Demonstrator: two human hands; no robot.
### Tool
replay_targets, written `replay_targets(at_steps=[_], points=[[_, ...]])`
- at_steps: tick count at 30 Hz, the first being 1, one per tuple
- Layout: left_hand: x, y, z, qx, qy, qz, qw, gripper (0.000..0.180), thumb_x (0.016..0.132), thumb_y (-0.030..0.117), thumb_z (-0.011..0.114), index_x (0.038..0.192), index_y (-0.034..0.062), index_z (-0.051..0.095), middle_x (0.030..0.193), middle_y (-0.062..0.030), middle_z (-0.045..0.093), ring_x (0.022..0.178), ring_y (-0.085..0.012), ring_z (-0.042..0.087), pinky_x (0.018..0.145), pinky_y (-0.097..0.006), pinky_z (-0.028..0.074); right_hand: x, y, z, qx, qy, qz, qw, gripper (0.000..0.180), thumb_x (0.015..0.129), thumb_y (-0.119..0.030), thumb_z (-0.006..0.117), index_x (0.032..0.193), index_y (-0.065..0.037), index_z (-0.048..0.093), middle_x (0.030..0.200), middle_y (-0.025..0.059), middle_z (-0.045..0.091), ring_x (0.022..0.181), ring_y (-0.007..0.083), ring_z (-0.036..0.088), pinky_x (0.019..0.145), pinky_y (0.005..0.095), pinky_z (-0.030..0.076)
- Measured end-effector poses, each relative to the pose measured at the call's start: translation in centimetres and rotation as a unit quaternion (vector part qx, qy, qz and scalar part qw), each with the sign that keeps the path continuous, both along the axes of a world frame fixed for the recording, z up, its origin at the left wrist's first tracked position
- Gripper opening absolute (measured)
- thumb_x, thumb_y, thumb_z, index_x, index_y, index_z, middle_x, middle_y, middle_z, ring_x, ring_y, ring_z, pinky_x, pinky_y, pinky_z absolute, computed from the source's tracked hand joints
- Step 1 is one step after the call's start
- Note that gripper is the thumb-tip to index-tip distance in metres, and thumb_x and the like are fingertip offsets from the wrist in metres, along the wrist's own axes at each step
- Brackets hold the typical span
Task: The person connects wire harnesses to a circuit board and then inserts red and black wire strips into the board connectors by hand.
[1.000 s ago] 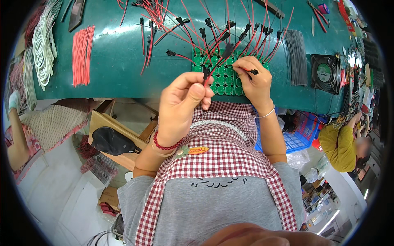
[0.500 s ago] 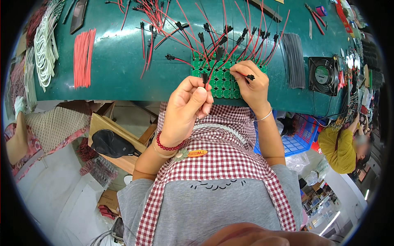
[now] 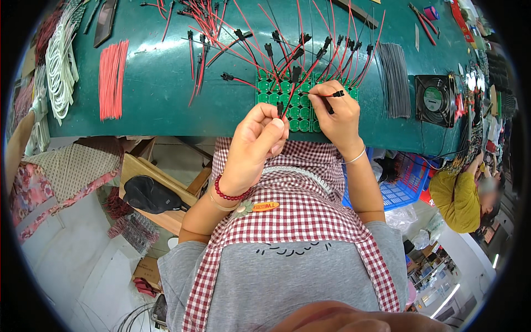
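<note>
My left hand (image 3: 255, 138) is closed, with a black plug (image 3: 280, 109) on red and black wires pinched between thumb and fingers. In my right hand (image 3: 340, 116), thumb and forefinger grip a second wire lead, and its black plug (image 3: 337, 94) sticks out to the right over the knuckles. Both hands hover at the near part of a panel of green round circuit boards (image 3: 300, 123). From the panel's far part several red and black leads (image 3: 323, 50) with black plugs stand up and fan out. Fingers hide where the held leads end.
Bundles of red wires (image 3: 113, 80) and grey wires (image 3: 394, 80) flank the panel. A black fan (image 3: 436, 100) sits at right, pliers (image 3: 425, 25) beyond it. Loose plug leads (image 3: 207, 19) lie at the back. A co-worker's gloved hand (image 3: 40, 105) touches white wires (image 3: 60, 66) at far left.
My right hand has turned its lead a little, and the plug sits slightly higher. My left hand has shifted slightly right. The co-worker's gloved hand has moved up to the white wires.
</note>
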State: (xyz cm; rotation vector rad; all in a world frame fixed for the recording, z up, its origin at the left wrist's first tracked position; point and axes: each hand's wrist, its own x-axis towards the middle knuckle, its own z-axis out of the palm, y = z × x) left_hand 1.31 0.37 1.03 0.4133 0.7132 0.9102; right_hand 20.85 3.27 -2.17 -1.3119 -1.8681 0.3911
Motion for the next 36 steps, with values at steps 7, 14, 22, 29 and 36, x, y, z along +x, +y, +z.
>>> replay_targets(at_steps=[7,14,22,29,36], points=[[0.6,0.5,0.9,-0.002,0.022,-0.019,1.0,0.002,0.097,0.009,0.049,0.098,0.0072,0.047,0.083,-0.0023,0.05,0.061,-0.0048,0.037,0.053,-0.02,0.029,0.3,0.0,0.6,-0.03,0.014,-0.013,0.999,0.01,0.079,0.002,0.068,0.083,-0.001,0.059,0.08,0.0078,0.06,0.059,0.0206,0.06,0.053,0.0309,0.048],[2.5,0.1,1.8,0.042,0.125,-0.019,0.991,0.01,0.096,0.009,0.052,0.101,0.0021,0.047,0.074,0.0039,0.037,0.061,-0.0028,0.031,0.052,-0.019,0.027,0.3,0.2,-2.2,-0.11,-0.005,-0.06,0.992,0.018,0.084,-0.021,0.059,0.084,-0.004,0.064,0.086,0.0137,0.063,0.079,0.0328,0.064,0.069,0.0436,0.053],[2.5,0.0,-0.2,0.133,0.052,-0.126,0.982,0.009,0.098,0.013,0.053,0.099,0.0052,0.047,0.075,0.0024,0.042,0.058,-0.0026,0.036,0.048,-0.017,0.028,-1.3,-1.2,-0.9,-0.129,-0.007,-0.134,0.983,0.025,0.078,-0.018,0.068,0.091,0.0,0.057,0.088,0.0163,0.061,0.08,0.036,0.064,0.067,0.0451,0.052],[3.3,-0.4,1.1,0.15,0.044,-0.151,0.976,0.008,0.096,0.012,0.054,0.096,0.005,0.05,0.07,0.0034,0.04,0.058,-0.0041,0.034,0.048,-0.02,0.027,5.7,-9.5,12.1,0.099,0.221,-0.22,0.945,0.024,0.09,-0.026,0.063,0.091,-0.003,0.059,0.082,0.012,0.06,0.078,0.0249,0.06,0.067,0.0398,0.047],[6.0,-4.2,2.4,0.208,-0.023,-0.286,0.935,0.007,0.097,0.013,0.052,0.096,0.0055,0.051,0.076,-0.0003,0.046,0.058,-0.0048,0.036,0.048,-0.021,0.027,6.9,-16.3,27.8,0.765,0.0,-0.071,0.64,0.01,0.093,-0.02,0.059,0.097,-0.011,0.061,0.092,0.002,0.063,0.082,0.016,0.055,0.071,0.0358,0.046]])
